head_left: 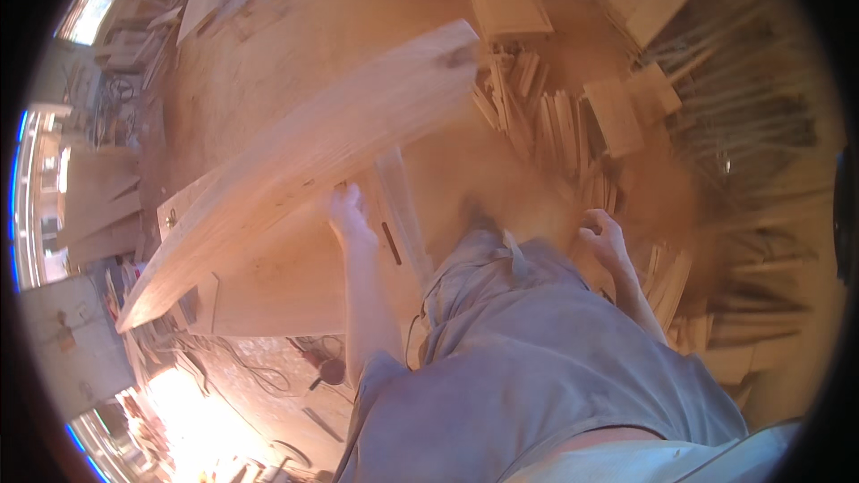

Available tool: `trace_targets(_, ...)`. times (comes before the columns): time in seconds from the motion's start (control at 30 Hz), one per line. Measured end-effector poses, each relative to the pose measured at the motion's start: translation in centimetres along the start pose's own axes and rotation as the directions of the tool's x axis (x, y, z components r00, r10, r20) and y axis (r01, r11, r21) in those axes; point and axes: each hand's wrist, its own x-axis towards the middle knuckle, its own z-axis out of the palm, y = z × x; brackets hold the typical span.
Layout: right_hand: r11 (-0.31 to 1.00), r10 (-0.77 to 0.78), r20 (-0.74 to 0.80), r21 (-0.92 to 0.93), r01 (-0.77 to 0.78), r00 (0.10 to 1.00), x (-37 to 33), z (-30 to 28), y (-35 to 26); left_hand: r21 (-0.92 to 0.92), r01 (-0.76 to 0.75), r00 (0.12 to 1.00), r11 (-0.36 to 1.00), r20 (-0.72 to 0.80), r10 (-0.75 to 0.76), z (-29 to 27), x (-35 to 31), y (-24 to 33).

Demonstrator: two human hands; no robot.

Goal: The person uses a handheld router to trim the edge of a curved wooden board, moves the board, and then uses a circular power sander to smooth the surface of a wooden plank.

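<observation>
A long, wide wooden board (313,139) is tilted on edge and runs from the lower left to the upper middle. My left hand (351,213) grips its near edge around the middle, the fingers partly hidden behind the wood. Below the board lies a pale wooden worktop (286,282), with a dark narrow slot or strip (391,243) to the right of my left forearm. My right hand (605,238) hangs off to the right, away from the board. Its fingers are loosely bent and apart, and nothing shows in them.
Stacked wood offcuts (564,130) lie on the floor ahead right, with a wooden block or box (512,13) behind. More slats (743,125) fill the right side, blurred. Lower left, a dark reddish tool (329,370) and cables (259,371) lie near bright light.
</observation>
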Motion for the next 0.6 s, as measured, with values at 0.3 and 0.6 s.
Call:
trace_targets(0.3,0.697,-0.713,0.073,0.186,0.693,0.697,18.3,-0.2,-24.5,0.933,-0.353,0.748,-0.062,0.322,0.58,8.7,6.8,-13.7)
trace_targets(0.6,0.155,-0.51,0.832,-0.161,0.975,0.218,25.2,4.4,-41.8,-0.584,0.193,0.92,0.789,-0.173,-0.353,16.9,8.8,-23.0)
